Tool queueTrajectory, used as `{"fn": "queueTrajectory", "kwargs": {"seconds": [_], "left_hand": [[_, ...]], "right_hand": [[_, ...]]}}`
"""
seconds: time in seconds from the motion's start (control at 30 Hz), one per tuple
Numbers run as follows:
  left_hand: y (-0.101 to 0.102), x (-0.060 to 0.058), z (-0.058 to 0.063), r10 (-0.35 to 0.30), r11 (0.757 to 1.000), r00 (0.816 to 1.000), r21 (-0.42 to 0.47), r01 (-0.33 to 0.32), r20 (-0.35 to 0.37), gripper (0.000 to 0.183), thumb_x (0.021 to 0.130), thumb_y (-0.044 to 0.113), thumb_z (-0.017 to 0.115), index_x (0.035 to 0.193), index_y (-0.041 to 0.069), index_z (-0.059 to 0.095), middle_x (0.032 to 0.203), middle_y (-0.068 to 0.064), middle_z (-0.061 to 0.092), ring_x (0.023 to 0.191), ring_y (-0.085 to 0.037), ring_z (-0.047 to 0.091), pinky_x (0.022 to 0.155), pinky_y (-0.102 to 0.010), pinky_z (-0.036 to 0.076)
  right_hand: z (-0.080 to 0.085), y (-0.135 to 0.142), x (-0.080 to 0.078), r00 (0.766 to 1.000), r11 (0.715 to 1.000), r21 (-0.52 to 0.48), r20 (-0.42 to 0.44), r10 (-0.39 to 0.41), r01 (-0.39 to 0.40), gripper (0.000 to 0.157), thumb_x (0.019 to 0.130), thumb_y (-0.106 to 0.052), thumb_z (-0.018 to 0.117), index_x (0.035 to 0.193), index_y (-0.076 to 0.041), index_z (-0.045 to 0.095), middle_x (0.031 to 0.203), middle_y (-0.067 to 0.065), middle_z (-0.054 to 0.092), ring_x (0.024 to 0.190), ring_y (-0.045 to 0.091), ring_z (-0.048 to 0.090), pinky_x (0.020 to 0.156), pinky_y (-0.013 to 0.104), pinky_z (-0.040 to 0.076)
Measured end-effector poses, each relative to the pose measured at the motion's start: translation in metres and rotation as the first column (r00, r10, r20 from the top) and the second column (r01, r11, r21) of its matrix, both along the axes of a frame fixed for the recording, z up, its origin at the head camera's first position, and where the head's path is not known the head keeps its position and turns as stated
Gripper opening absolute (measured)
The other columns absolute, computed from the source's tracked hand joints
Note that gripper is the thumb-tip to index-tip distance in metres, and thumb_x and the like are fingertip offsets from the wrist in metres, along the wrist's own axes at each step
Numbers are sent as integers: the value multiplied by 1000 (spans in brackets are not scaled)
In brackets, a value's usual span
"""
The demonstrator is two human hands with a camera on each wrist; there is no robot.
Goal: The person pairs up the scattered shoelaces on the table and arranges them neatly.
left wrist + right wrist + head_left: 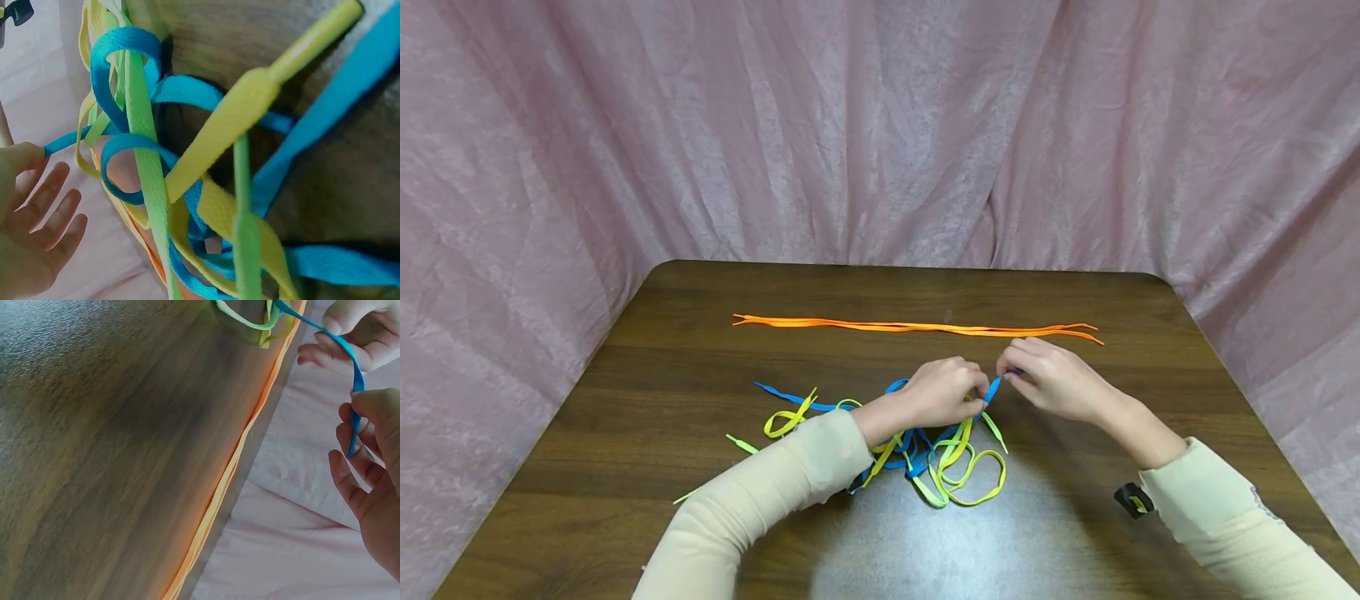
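So the biggest thing around me is the pink curtain [880, 125], hanging behind and to both sides of the brown tabletop [625, 400]. Across the far part of it runs a bundle of orange laces [917, 327], pretty much straight. My guess is it's set well back like that so it doesn't get mixed in with the heap nearer me.

That heap is blue, yellow lace [228, 115] and green lace [144, 125], all looped over each other, lying mostly around and under my left forearm.

Now hands: my left hand [943, 390] is pinching the blue lace [992, 390] where it comes up from the heap's right side. My right hand [1056, 379] has it between thumb and fingers too, just beside the left, with the other fingers loosely bent. Two pinches that close probably give me control over that short stretch, which looks raised off the tabletop.

Smallest bit: the blue tip [351, 452] pokes past my right thumb, so I'm gripping near the end, likely because it's the easiest part to steer.
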State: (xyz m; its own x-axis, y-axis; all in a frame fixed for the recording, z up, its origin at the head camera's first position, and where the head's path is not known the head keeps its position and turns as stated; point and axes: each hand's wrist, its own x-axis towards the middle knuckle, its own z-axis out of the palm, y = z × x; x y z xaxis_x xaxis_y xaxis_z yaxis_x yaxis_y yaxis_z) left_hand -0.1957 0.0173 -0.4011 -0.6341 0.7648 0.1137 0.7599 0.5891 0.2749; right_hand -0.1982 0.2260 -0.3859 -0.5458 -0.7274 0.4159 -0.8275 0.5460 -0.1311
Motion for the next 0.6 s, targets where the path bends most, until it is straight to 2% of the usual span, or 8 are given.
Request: {"fn": "queueTrajectory", "kwargs": {"seconds": [0.1, 0.27, 0.4, 0.6], "left_hand": [[-1, 2, -1, 6, 1000, 999, 7, -6, 31, 4, 86, 21, 60, 86, 19, 63, 81, 12, 60, 66, -4, 49, 49, -16, 36], [-6, 7, 1, 11, 1000, 996, 25, -13, 93, 4, 87, 18, 57, 92, 17, 57, 68, 11, 54, 50, -3, 39, 42, -17, 29], [-12, 11, 4, 2, 999, 992, 44, -8, 123, 7, 90, 17, 55, 96, 16, 58, 68, 12, 55, 49, -1, 41, 43, -15, 31], [-26, 18, 8, 14, 999, 992, 46, -20, 129, 9, 91, 24, 57, 92, 18, 63, 67, 13, 56, 52, 0, 44, 46, -16, 33]], "right_hand": [[-2, 2, 0, 1000, 1000, 12, -9, 7, -7, 18, 75, -1, 68, 83, -14, 59, 80, -8, 54, 75, 7, 51, 64, 28, 45], [-6, 6, 0, 999, 1000, 27, -37, 9, -8, 20, 74, -1, 70, 83, -14, 58, 79, -8, 53, 73, 7, 50, 63, 27, 44], [-8, 8, -1, 998, 1000, 25, -56, 3, -2, 21, 73, -1, 71, 82, -15, 57, 78, -9, 53, 72, 7, 49, 62, 26, 44], [-6, 13, 1, 998, 999, 30, -51, -38, 39, 21, 74, -2, 70, 82, -16, 57, 78, -10, 53, 72, 6, 48, 63, 26, 43]]}}
